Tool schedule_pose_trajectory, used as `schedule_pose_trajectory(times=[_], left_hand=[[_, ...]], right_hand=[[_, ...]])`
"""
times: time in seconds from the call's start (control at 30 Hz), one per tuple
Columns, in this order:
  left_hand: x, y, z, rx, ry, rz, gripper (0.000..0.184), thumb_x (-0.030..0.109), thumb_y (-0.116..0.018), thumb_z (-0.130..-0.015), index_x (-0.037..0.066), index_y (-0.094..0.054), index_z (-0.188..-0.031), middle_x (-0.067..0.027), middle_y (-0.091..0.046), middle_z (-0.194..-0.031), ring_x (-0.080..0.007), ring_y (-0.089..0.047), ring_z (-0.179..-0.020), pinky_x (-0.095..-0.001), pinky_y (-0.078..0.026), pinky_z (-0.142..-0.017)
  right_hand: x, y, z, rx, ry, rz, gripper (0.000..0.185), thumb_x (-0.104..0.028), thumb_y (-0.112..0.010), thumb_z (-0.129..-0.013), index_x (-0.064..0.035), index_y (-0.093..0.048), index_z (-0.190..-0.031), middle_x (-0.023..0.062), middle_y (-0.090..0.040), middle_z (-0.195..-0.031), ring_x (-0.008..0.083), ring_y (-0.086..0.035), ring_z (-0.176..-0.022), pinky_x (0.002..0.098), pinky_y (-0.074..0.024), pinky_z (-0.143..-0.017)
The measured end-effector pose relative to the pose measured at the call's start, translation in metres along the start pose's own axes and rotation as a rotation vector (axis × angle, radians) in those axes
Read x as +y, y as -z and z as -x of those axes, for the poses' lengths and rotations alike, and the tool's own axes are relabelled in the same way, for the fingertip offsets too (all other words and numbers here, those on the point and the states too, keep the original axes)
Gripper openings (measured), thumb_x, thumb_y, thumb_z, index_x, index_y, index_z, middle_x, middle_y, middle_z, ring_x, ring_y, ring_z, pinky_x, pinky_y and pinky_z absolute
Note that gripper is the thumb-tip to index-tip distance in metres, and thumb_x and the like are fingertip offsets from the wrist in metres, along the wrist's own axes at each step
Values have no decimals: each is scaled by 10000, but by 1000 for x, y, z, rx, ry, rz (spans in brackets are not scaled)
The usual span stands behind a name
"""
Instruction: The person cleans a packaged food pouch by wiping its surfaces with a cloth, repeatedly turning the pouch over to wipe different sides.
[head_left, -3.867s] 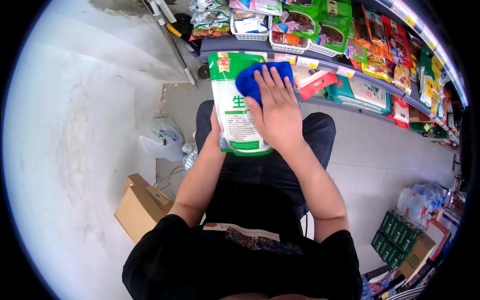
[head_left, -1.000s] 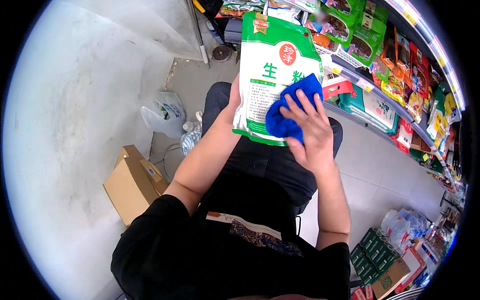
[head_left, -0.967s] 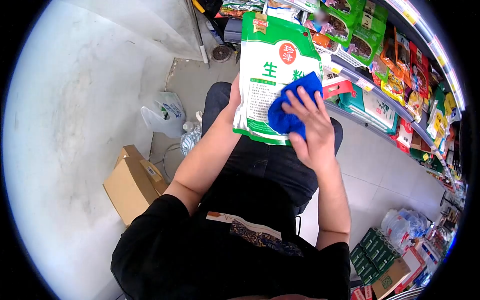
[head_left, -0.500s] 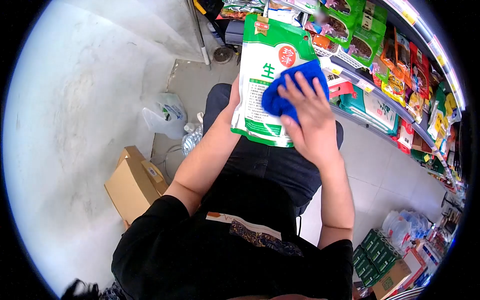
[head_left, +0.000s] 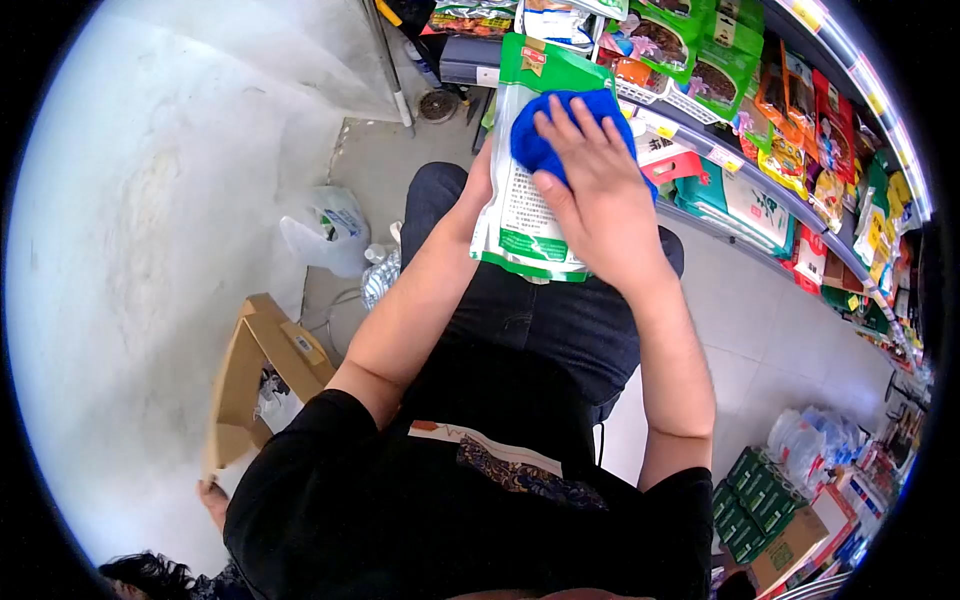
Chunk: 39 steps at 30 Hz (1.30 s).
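A green and white food pouch [head_left: 525,225] with printed text is held upright over my lap. My left hand [head_left: 480,185] grips it by its left edge; the fingers are mostly hidden behind it. Across the pouch's upper front lies a bunched blue cloth [head_left: 540,130]. My right hand [head_left: 605,205] presses that cloth against the pouch, fingers spread over the fabric. The cloth and hand cover part of the print.
Shelves with packaged foods [head_left: 720,80] curve along the right. An opened cardboard box [head_left: 240,390] is at the left, with another person's hand [head_left: 213,498] at its edge. A white plastic bag [head_left: 340,235] sits by the wall. Green boxes [head_left: 755,505] are stacked lower right.
My right hand and the cloth have slid up and slightly left over the pouch, covering its red emblem. At the left, the cardboard box has been tilted, so its inside now shows.
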<state>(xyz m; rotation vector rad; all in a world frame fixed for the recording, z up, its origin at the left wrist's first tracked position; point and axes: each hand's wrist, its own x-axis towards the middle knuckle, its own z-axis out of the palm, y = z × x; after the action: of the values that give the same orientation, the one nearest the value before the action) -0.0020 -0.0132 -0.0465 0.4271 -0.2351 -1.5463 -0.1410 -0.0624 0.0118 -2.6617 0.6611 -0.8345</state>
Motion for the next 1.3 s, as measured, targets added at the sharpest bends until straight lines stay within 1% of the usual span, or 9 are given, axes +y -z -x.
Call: schedule_pose_trajectory(times=[0.27, 0.4, 0.43, 0.57, 0.8, 0.93, 1.17, 1.2, 1.3], left_hand=[[15, 9, 4, -39, 144, 72, 487, 359, -297, -954, 31, -410, -1296, -177, -515, -1234, -285, -552, -1077, -408, -448, -939], [6, 20, -1, -185, 52, 141, 486, 368, -303, -956, 54, -396, -1314, -158, -490, -1272, -274, -520, -1128, -410, -416, -976], [3, 4, 7, 169, -6, -119, 487, 375, -305, -958, 65, -388, -1324, -155, -481, -1283, -270, -504, -1152, -413, -404, -989], [-1, 24, 3, 117, -53, -107, 507, 392, -301, -957, 59, -370, -1333, -169, -462, -1296, -289, -495, -1164, -416, -404, -994], [14, 36, -1, -20, 132, 115, 540, 383, -284, -946, 15, -343, -1336, -212, -462, -1280, -338, -525, -1109, -433, -466, -915], [13, 2, 2, 259, 54, -90, 529, 384, -302, -943, 11, -394, -1306, -203, -501, -1246, -321, -543, -1090, -431, -463, -915], [16, 35, -1, -91, -97, 242, 526, 392, -358, -930, 13, -421, -1290, -195, -512, -1237, -327, -548, -1079, -436, -469, -903], [17, 18, -1, 51, -143, 117, 543, 413, -393, -918, 10, -432, -1280, -183, -526, -1225, -302, -565, -1057, -414, -479, -889], [18, 11, -2, 69, -157, 56, 542, 414, -396, -918, 10, -435, -1276, -182, -527, -1224, -299, -567, -1053, -411, -481, -886]], right_hand=[[-33, 7, 29, -244, 191, -162, 496, -264, -622, -772, -79, -523, -1222, 93, -463, -1329, 268, -389, -1268, 449, -257, -1063], [-24, 8, 21, -163, 56, -46, 481, -261, -599, -804, -75, -510, -1238, 94, -457, -1333, 261, -390, -1268, 437, -253, -1064], [-23, 8, 16, -131, 16, -14, 467, -256, -583, -821, -71, -505, -1243, 95, -453, -1337, 264, -392, -1266, 430, -253, -1064], [-34, -5, 14, -38, 29, 12, 453, -303, -609, -795, -63, -557, -1176, 99, -485, -1302, 269, -407, -1248, 460, -270, -1045], [-47, -7, 37, -172, 180, -115, 500, -278, -680, -698, -101, -576, -1153, 59, -483, -1306, 239, -402, -1259, 461, -264, -1059], [-30, 0, 42, -213, 176, -147, 482, -280, -663, -720, -107, -576, -1162, 50, -498, -1297, 224, -413, -1254, 440, -260, -1068], [-19, -9, 58, -30, -71, -156, 484, -235, -665, -734, -63, -557, -1174, 99, -476, -1316, 276, -400, -1260, 460, -267, -1060], [-22, -12, 62, -8, -94, -192, 484, -207, -665, -727, -40, -554, -1167, 129, -476, -1311, 323, -391, -1261, 481, -269, -1055], [-31, -20, 78, 58, -86, -188, 486, -222, -667, -719, -33, -560, -1154, 139, -485, -1300, 330, -395, -1257, 496, -271, -1050]])
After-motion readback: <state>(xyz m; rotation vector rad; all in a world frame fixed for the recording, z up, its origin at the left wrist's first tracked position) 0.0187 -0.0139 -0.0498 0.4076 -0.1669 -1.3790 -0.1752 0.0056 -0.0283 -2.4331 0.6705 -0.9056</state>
